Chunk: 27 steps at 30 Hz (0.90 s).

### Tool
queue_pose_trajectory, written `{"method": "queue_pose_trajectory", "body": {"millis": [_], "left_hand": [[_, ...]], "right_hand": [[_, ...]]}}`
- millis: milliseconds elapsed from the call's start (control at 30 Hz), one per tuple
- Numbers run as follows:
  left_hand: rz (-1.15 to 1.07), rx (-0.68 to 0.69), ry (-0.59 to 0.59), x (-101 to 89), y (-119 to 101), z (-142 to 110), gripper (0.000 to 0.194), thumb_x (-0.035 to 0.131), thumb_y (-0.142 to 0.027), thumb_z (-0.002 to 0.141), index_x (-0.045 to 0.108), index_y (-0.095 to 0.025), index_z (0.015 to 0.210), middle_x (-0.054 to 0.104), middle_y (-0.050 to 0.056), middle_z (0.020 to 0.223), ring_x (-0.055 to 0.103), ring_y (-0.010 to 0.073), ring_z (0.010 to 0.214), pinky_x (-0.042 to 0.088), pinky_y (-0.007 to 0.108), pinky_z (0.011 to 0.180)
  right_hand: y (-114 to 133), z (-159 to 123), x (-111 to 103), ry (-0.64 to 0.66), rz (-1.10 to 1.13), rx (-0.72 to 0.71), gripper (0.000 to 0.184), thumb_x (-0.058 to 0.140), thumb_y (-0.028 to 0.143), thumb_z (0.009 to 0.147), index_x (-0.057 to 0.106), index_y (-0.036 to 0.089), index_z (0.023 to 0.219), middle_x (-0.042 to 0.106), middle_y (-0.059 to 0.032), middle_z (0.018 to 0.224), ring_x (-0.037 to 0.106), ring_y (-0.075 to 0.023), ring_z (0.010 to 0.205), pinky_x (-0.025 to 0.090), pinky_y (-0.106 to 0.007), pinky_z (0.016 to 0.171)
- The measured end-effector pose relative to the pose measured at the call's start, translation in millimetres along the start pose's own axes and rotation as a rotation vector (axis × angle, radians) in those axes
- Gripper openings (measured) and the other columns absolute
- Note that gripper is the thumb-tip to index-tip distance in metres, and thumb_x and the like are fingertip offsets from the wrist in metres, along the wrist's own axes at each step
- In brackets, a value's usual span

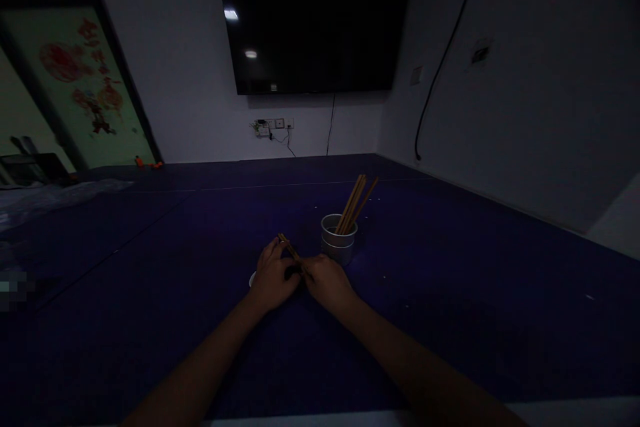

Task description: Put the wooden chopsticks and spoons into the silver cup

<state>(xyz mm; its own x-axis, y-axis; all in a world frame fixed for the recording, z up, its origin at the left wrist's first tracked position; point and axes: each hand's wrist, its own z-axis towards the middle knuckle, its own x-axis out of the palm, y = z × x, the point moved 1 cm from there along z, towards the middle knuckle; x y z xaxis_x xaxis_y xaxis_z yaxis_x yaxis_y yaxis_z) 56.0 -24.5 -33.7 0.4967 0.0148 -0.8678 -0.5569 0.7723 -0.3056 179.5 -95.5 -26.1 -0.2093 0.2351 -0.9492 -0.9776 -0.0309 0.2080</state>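
A short bundle of wooden chopsticks (290, 248) slants between my two hands. My left hand (274, 283) is closed around its far part, with fingers beyond it and the thumb on the near side. Gripping the near end is my right hand (329, 282), its fingers curled. How many sticks they hold is hard to make out in the dim light. Just behind my right hand stands a grey metal cup (339, 248), upright, with several more chopsticks (354, 203) leaning to the right in it. A pale round rim (252, 278) peeks out left of my left hand, mostly hidden.
Both arms reach over a dark blue tabletop (450, 320) with small white specks. Crumpled clear plastic (60, 203) lies at the left, and small orange objects (150, 163) sit at the far left edge. A television (320, 27) hangs on the wall beyond.
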Motion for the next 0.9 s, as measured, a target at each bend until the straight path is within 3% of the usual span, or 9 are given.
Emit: {"method": "queue_pose_trajectory", "body": {"millis": [133, 267, 600, 767, 900], "left_hand": [[0.002, 0.01, -0.05, 0.1, 2, 1, 0.023, 0.056, -0.017, 0.069, 0.072, -0.023, 0.085, 0.054, 0.006, 0.128, 0.036, 0.0292, 0.128, 0.03, 0.053, 0.106], [-0.019, 0.037, -0.109, 1.0, 4, 3, 0.022, 0.053, -0.015, 0.071, 0.071, -0.022, 0.082, 0.062, 0.006, 0.114, 0.046, 0.0257, 0.12, 0.032, 0.05, 0.105], [-0.037, 0.041, -0.217, 3.6, 11, 6, 0.019, 0.051, -0.018, 0.076, 0.069, -0.02, 0.075, 0.065, 0.008, 0.109, 0.052, 0.0263, 0.111, 0.04, 0.049, 0.097], [-0.084, 0.052, -0.303, 4.9, 16, 6, 0.018, 0.052, -0.019, 0.076, 0.069, -0.02, 0.073, 0.065, 0.008, 0.102, 0.052, 0.0255, 0.107, 0.042, 0.049, 0.094], [-0.185, -0.01, -0.462, -3.6, 14, 6, 0.017, 0.054, -0.024, 0.077, 0.07, -0.019, 0.077, 0.065, 0.008, 0.097, 0.055, 0.0233, 0.098, 0.044, 0.044, 0.089]], "right_hand": [[7, 0, -3, 0.012, -0.115, 0.053, 0.043, 0.038, 0.006, 0.082, 0.057, 0.016, 0.119, 0.069, -0.0151, 0.095, 0.064, -0.0243, 0.085, 0.046, -0.031, 0.072], [14, 1, -3, 0.021, -0.192, 0.038, 0.037, 0.036, 0.004, 0.084, 0.06, 0.01, 0.112, 0.068, -0.0194, 0.09, 0.065, -0.0276, 0.083, 0.049, -0.034, 0.067], [12, 4, -1, 0.007, -0.292, 0.075, 0.028, 0.039, 0.002, 0.084, 0.063, 0.011, 0.097, 0.069, -0.0167, 0.088, 0.067, -0.0247, 0.081, 0.052, -0.031, 0.066], [6, 2, -1, -0.047, -0.229, 0.134, 0.029, 0.041, 0.003, 0.084, 0.064, 0.014, 0.098, 0.069, -0.0147, 0.085, 0.067, -0.0226, 0.078, 0.05, -0.027, 0.062], [1, 0, 0, -0.227, 0.031, 0.164, 0.028, 0.044, 0.008, 0.084, 0.065, 0.018, 0.1, 0.07, -0.0097, 0.082, 0.067, -0.0196, 0.075, 0.049, -0.027, 0.066]]}}
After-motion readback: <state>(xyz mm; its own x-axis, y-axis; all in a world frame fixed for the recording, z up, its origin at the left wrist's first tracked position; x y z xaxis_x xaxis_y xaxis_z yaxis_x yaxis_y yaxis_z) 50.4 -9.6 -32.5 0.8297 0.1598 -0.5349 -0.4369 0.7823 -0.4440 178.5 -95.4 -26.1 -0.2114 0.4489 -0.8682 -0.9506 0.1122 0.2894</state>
